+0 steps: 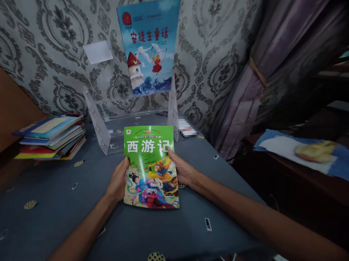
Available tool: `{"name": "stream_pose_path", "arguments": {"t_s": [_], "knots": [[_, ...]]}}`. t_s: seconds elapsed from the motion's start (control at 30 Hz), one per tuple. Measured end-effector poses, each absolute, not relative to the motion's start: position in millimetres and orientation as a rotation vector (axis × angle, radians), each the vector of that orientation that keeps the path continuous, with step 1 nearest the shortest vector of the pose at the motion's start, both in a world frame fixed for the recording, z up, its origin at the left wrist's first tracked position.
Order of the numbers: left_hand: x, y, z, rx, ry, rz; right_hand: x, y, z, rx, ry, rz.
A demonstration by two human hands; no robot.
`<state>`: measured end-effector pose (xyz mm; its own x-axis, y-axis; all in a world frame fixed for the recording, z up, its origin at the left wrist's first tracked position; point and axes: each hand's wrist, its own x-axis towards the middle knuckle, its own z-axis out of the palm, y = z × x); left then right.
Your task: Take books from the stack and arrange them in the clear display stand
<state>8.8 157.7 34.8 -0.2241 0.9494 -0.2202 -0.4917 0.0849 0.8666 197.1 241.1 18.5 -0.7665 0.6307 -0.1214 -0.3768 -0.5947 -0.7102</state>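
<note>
A green picture book [150, 167] with white Chinese title characters and colourful figures is held upright above the table, its front cover facing me. My left hand [118, 180] grips its left edge, thumb on the cover's side. On the opposite edge, my right hand [182, 167] has its thumb over the cover near the title; the other fingers are hidden behind. Just beyond stands a clear acrylic rack [99, 122] with stepped side panels. A blue storybook [148, 50] with a tower and waves rests upright at the rack's upper right.
A stack of books [53, 133] lies at the left of the grey-blue covered table [64, 214]. Behind is patterned wallpaper [211, 43] with a white card [98, 52]. A tied purple curtain [253, 75] hangs right, above a side surface bearing a blue-and-white packet [280, 144].
</note>
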Motion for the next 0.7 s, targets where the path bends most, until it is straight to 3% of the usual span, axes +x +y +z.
{"name": "stream_pose_path", "arguments": {"t_s": [0.7], "knots": [[14.3,150.4,42.8,0.416,1.038,1.472,200.2,237.7,16.9,-0.461,-1.003,2.205]]}}
